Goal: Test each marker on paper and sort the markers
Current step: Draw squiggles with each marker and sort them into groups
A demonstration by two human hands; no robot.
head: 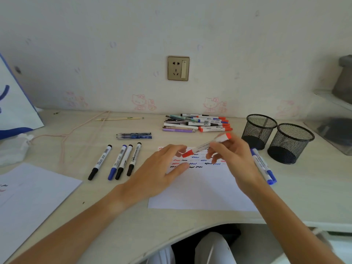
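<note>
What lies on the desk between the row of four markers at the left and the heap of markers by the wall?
In the head view, a clear packet of blue pens lies there.

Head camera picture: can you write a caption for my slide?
Right hand holds a red marker over scribbled paper.

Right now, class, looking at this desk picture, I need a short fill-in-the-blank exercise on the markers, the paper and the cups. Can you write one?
1. The right hand holds a marker with a ____ cap.
2. The left hand rests on the ____.
3. Left of the paper lie ____ markers in a row.
4. The mesh cups number ____.

Answers: red; paper; four; two.
</note>
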